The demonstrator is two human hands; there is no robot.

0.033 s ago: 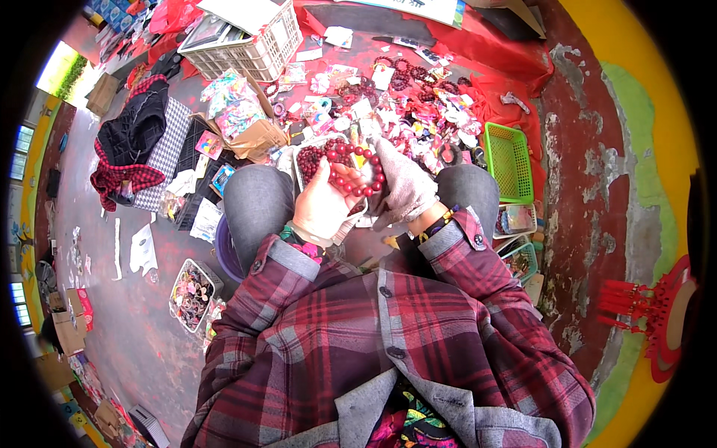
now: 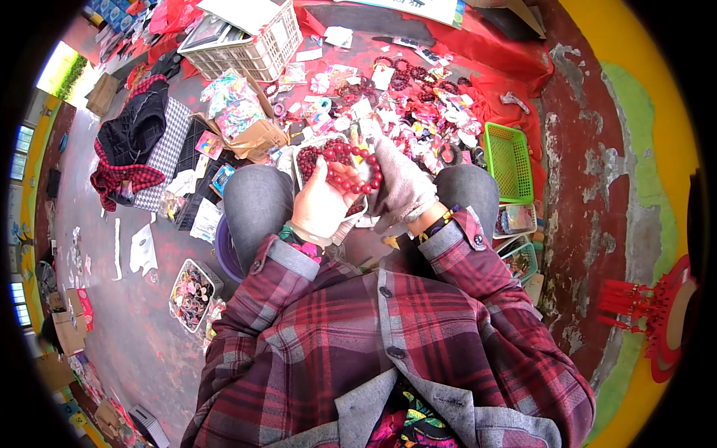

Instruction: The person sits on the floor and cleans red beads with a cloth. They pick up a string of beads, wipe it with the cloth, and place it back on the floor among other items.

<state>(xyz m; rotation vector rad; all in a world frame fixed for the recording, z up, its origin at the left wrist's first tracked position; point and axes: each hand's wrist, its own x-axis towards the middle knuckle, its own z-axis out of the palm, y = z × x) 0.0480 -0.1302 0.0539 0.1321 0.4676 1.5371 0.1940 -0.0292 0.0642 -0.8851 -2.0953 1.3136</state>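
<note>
Right now the left hand [image 2: 323, 203] is bare and closed in a grip on a red bead bracelet [image 2: 352, 170], which loops up from its fingers above the person's lap. The right hand [image 2: 401, 183], in a grey knit glove, is closed on the right side of the same loop, so the bracelet hangs stretched between both hands. Just beyond it, resting across the knees, sits a small white tray [image 2: 302, 160] heaped with more dark red beads. On the far side, a red cloth [image 2: 493, 52] on the floor carries a scatter of bracelets and trinkets, with a green basket [image 2: 509, 160] to the right and a white crate [image 2: 246, 45] far left.

To handle the loop well, both hands should probably keep an even, gentle pull, so the cord stays taut without snapping. Holding it over the tray looks wise, since any bead that slips would land there. Whether the cord is knotted or loose I cannot tell, because the fingers hide that part.
</note>
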